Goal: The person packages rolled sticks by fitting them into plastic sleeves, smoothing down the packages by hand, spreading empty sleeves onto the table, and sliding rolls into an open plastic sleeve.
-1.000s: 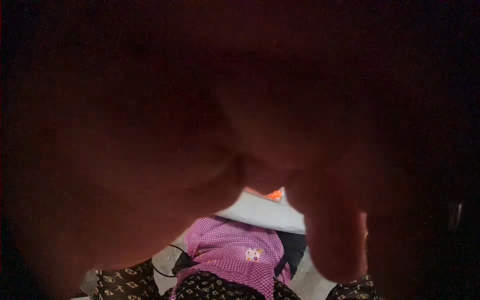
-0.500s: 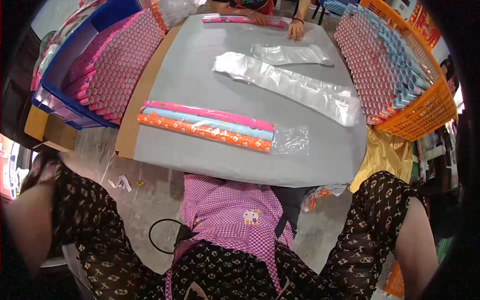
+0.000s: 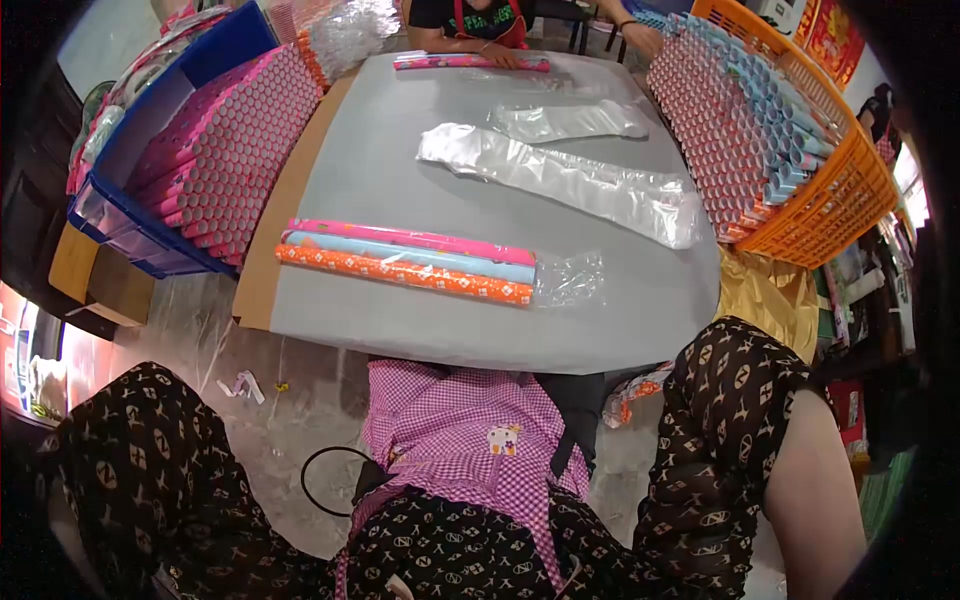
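Neither of my hands shows; both are beyond the bottom or side edges. My right forearm (image 3: 815,490) hangs down at the right, below its patterned black sleeve (image 3: 715,430). At the left only the other sleeve (image 3: 150,450) and a sliver of arm are visible. On the grey table (image 3: 400,330) before me lie three rolls side by side in a clear bag: a pink roll (image 3: 430,241), a light blue roll (image 3: 420,259) and an orange roll (image 3: 400,275). The loose end of the bag (image 3: 572,280) spreads to the right.
Long stacks of clear plastic bags (image 3: 570,185) lie farther back. A blue crate (image 3: 115,205) of pink rolls stands left, an orange crate (image 3: 835,215) of orange and blue rolls right. Across the table a co-worker's hand (image 3: 500,55) rests at a pink roll; their other hand (image 3: 643,40) is by the orange crate.
The co-worker's one hand has moved from the table to the orange crate. My arms have shifted, the left one lower and farther out of view. The view has tilted up slightly.
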